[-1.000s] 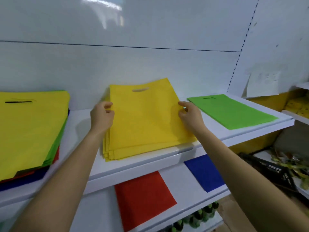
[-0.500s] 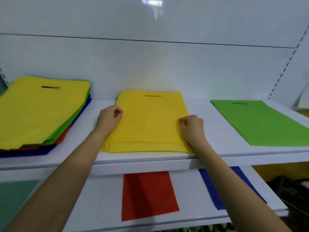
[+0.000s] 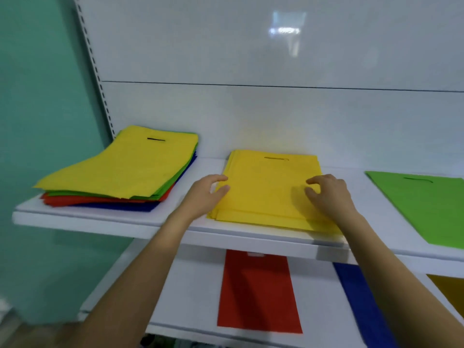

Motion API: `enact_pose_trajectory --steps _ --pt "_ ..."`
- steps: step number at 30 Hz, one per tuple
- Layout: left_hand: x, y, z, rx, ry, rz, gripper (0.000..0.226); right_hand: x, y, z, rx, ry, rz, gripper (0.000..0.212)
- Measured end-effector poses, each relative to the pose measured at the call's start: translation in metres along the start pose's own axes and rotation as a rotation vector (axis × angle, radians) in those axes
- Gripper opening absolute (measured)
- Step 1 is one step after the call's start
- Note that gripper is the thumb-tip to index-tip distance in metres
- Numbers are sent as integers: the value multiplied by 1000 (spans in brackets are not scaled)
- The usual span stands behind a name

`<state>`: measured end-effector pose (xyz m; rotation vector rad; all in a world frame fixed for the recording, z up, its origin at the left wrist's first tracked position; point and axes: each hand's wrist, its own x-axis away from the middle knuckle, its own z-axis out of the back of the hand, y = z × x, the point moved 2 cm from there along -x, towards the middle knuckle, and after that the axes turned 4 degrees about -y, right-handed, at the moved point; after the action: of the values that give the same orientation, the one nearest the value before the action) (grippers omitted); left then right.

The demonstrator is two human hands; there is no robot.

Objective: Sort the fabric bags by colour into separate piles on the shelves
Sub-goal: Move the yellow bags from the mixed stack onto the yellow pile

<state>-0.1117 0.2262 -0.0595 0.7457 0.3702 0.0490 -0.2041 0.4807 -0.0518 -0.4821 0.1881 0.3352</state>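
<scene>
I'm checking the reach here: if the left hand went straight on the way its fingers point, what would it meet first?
The left hand points forward and rightward, so it would first meet the left edge of the middle yellow pile. Its fingertips look about there; contact is unclear.

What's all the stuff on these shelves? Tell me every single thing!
Mixed stack: one, yellow on top with green, red and blue underneath, upper shelf, left.
Yellow pile: one, yellow, upper shelf, middle.
Green bag: one seen, green, upper shelf, right.
Red bag: one, red, lower shelf, middle.
Blue bag: one, blue, lower shelf, right, partly behind the arm.
Shelves: two, white, one above the other.
Wall: one, green, far left.
Left hand: one, relaxed, at the yellow pile's left edge.
Right hand: one, fingers loosely curled, over its right side.
</scene>
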Motion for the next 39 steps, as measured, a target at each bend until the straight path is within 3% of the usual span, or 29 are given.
enact_pose_trajectory --steps 5,10,18,33,39 --pt "27 -5 43 52 198 -54 31 21 -82 -15 -262 16 207 29" --pt "63 -23 100 121 356 -84 24 41 -165 -46 -460 16 296 24" --pt "113 -85 197 65 416 -37 23 65 -278 -78 -562 4 360 22" --pt "53 -180 284 -121 355 104 28 16 -325 -99 -281 -81 88 39" --pt "3 -213 289 -168 129 201 32 -17 -334 -122 -35 -201 -15 59"
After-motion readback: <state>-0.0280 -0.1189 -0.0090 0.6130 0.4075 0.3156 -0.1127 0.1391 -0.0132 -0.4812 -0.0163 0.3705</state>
